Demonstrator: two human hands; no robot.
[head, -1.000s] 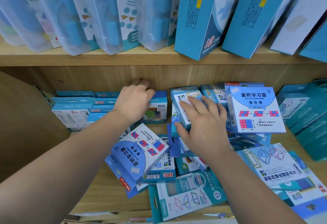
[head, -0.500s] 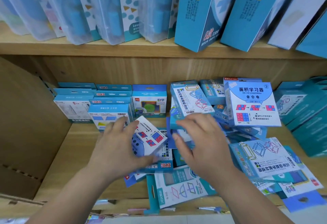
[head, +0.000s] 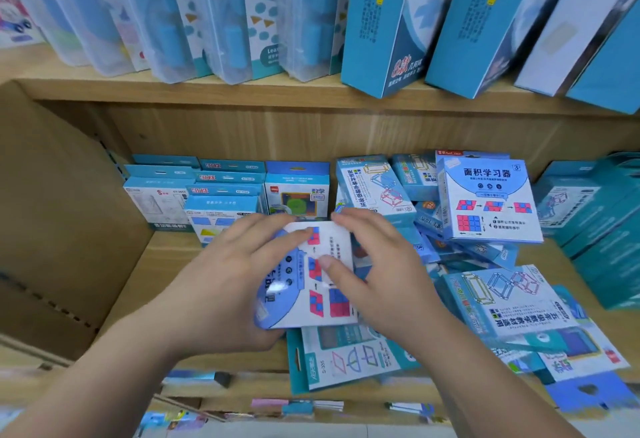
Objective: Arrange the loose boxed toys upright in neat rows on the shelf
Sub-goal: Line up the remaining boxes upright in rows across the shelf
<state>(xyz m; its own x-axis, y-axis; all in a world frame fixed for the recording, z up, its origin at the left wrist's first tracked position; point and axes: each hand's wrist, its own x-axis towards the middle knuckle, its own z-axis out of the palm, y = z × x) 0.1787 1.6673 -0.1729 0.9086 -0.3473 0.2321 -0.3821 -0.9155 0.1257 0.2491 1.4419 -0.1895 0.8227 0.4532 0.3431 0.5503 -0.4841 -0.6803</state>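
Fingers: your left hand (head: 221, 285) and right hand (head: 381, 285) both clamp the box (head: 311, 275)
Risk: swinging it upright may knock the pile (head: 512, 299) beside it, spilling it further

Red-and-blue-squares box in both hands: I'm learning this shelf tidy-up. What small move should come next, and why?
Probably turn the held box upright and stand it in front of the green-print box. The left hand and right hand grip it with its print sideways, and that column looks shortest.
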